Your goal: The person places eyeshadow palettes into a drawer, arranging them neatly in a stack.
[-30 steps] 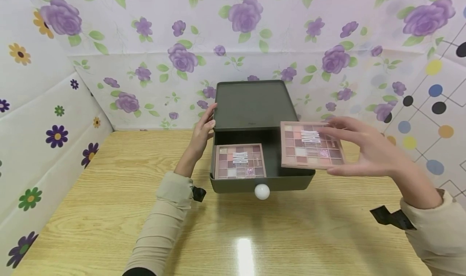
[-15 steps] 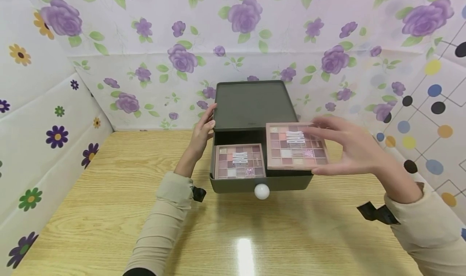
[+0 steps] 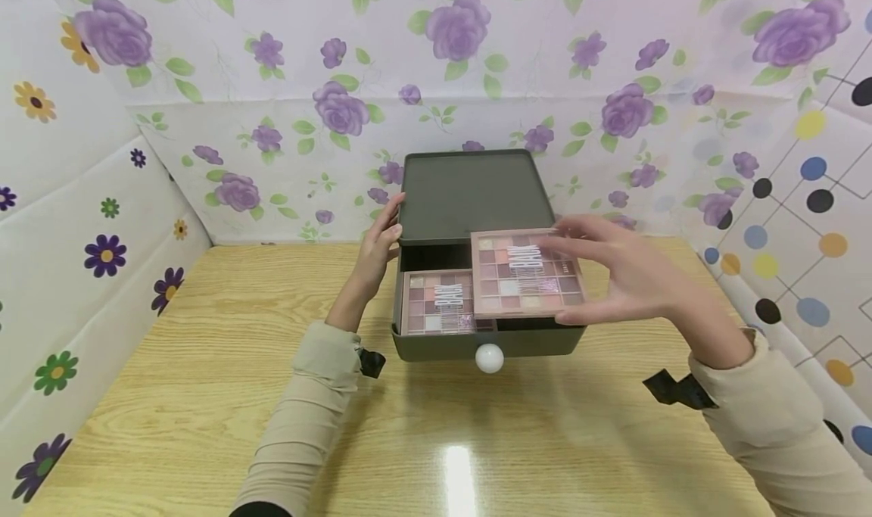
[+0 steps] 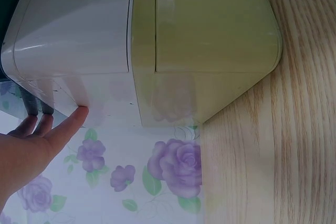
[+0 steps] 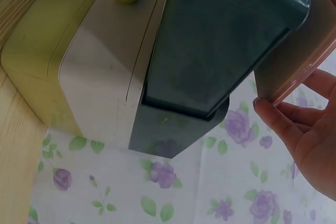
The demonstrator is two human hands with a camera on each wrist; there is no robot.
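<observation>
In the head view a dark green drawer (image 3: 436,347) with a white knob (image 3: 489,358) is pulled out of the top of a storage unit (image 3: 473,195). An eyeshadow palette (image 3: 436,305) lies in its left part. Between thumb and fingers my right hand (image 3: 630,278) holds a second eyeshadow palette (image 3: 511,275) by its right side, above the drawer and overlapping the first palette from my viewpoint. My left hand (image 3: 371,263) rests its fairly straight fingers on the unit's left side; in the left wrist view its fingertips (image 4: 81,109) touch the wall there.
Below the green tier, the unit has a white tier (image 5: 100,77) and a yellow tier (image 5: 37,61), each with a round knob, in the right wrist view. Beneath is a wood-grain table (image 3: 272,396). A flowered cloth (image 3: 286,108) hangs behind, with patterned cloths on both sides.
My right hand has carried its palette leftward, from the drawer's right edge to over its middle and right part. The left hand, the drawer and the other palette have stayed put.
</observation>
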